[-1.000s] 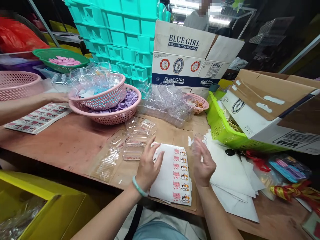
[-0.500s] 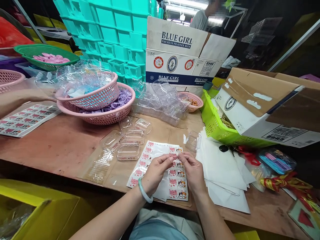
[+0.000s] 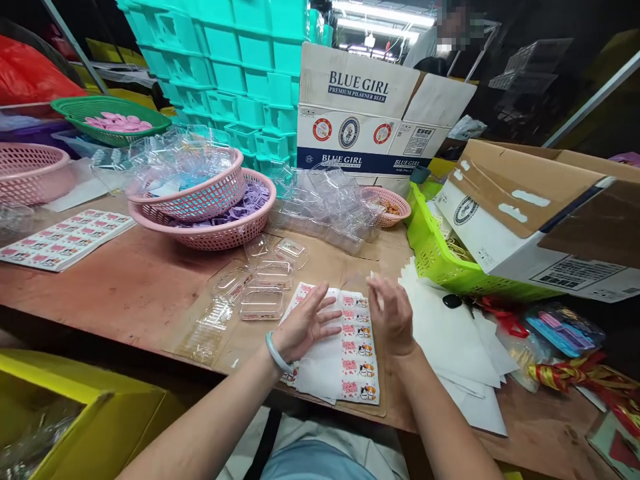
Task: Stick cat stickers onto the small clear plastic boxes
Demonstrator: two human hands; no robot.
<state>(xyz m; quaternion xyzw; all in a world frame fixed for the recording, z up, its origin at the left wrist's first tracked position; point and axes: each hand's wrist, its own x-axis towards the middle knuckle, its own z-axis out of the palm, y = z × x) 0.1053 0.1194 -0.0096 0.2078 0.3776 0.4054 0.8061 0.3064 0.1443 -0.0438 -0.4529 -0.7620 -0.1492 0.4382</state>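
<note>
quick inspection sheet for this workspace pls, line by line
surface: reddish-brown table, marked, with brown cardboard laid on part of it
job's things: cat sticker sheet lies below the hands; small clear trays sit to its left
clutter: loose white papers overlap unevenly; stacked pink baskets, a heap of clear plastic and a green basket crowd the back
left hand: open, fingers spread, holding nothing
right hand: fingers bent in; blur hides whether it holds anything
cables: nothing seen on the table
surroundings: turquoise crates stacked behind, yellow bin at front left, person in the background
</note>
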